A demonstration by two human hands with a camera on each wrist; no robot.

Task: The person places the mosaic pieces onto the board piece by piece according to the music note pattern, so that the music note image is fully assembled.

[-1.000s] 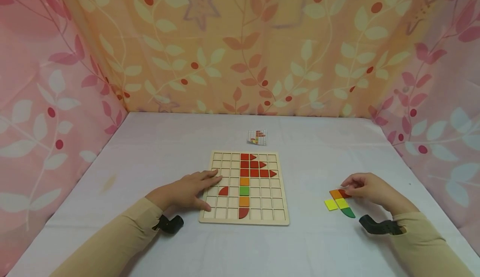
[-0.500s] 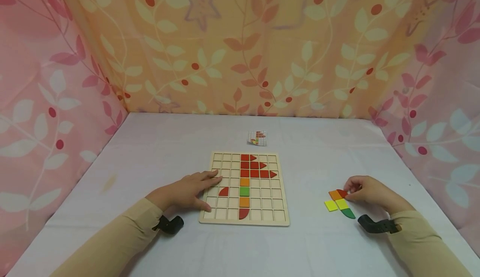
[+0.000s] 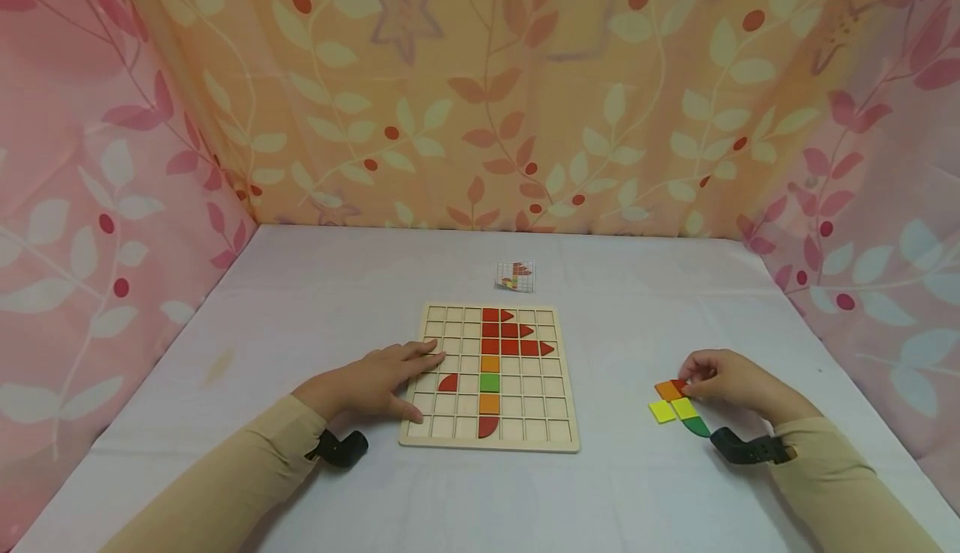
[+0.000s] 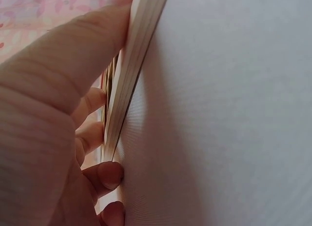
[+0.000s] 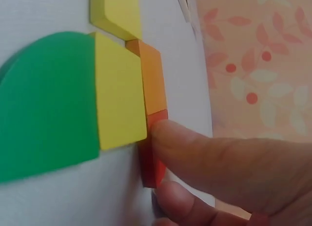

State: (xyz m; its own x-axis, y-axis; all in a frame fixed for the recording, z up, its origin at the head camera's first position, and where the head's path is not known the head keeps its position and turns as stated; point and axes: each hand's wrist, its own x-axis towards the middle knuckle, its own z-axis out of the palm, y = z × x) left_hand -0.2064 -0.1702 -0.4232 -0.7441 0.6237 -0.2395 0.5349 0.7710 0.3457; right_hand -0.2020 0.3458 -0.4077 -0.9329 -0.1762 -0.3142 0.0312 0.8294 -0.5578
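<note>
My left hand (image 3: 372, 381) rests on the left edge of a wooden grid board (image 3: 525, 428), fingers stretched over it; the left wrist view shows the thumb (image 4: 92, 45) on its rim. On the board sit red, orange and green tiles, among them a column with three red rows pointing right. A red quarter-round tile (image 3: 447, 383) lies alone left of that column. My right hand (image 3: 731, 382) pinches a red tile (image 5: 155, 162) between thumb and finger, beside an orange tile (image 5: 153, 79). Two yellow tiles (image 5: 119, 94) and a green rounded tile (image 5: 53, 109) lie close by.
A small printed card (image 3: 515, 276) with a coloured grid pattern lies behind the board. White cloth (image 3: 337, 278) covers the table, and patterned curtains (image 3: 487, 95) stand round its back and sides.
My right hand has shifted slightly left, and the red and orange tiles have slid left with it. The left hand stays in place on the board.
</note>
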